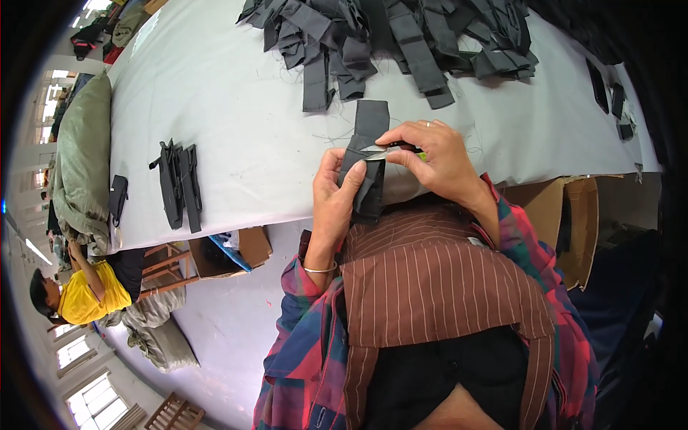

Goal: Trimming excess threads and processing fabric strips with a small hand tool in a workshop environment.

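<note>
My left hand [334, 195] is closed round a folded dark grey fabric strip [372, 119] at the table's near edge, thumb on top. The strip's far end lies toward the pile, and its near end hangs down in front of my apron. In my right hand [443, 159], thumb and fingers pinch a small pair of thread snips [374, 153]. Their pointed silver blades are apart and lie across the strip, close to my left thumb. Part of the snips' handle is hidden by my fingers.
A heap of dark grey fabric strips [419, 50] with loose threads covers the far side of the white table [236, 107]. Neatly stacked strips [172, 185] lie at left. Cardboard boxes [579, 226] stand below the edge. A person in yellow [89, 297] works at far left.
</note>
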`<state>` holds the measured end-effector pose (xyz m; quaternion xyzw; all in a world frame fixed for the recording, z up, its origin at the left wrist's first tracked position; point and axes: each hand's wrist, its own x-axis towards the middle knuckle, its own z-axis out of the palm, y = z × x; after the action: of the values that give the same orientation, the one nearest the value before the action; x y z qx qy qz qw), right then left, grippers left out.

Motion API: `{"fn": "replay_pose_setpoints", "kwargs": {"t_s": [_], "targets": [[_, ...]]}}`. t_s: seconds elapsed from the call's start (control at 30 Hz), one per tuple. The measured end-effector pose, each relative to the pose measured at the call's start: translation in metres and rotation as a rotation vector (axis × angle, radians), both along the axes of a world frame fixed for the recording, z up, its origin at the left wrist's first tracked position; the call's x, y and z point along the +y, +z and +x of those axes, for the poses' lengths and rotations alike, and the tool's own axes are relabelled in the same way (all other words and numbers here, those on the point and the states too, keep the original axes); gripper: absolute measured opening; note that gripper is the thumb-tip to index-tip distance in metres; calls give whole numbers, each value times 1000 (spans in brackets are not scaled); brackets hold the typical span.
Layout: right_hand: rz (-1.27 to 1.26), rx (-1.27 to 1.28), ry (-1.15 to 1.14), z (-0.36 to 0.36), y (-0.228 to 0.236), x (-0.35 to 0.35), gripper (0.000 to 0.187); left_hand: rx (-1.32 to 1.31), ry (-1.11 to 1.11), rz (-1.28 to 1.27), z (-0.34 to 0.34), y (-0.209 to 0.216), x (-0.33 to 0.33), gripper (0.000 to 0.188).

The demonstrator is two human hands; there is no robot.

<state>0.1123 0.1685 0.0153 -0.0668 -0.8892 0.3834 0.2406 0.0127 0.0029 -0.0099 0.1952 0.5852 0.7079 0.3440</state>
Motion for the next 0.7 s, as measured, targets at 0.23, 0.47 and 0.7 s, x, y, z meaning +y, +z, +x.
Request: {"fn": "replay_pose_setpoints", "kwargs": {"t_s": [0.23,0.47,0.7], "targets": [[73,-62,-30,2,2,1,13,-167,-22,59,1,5,-4,18],[55,46,-58,-5,7,-8,13,116,-46,-37,1,11,-8,14],[71,6,-12,-3,10,-6,13,181,-53,-36,1,12,-10,13]]}}
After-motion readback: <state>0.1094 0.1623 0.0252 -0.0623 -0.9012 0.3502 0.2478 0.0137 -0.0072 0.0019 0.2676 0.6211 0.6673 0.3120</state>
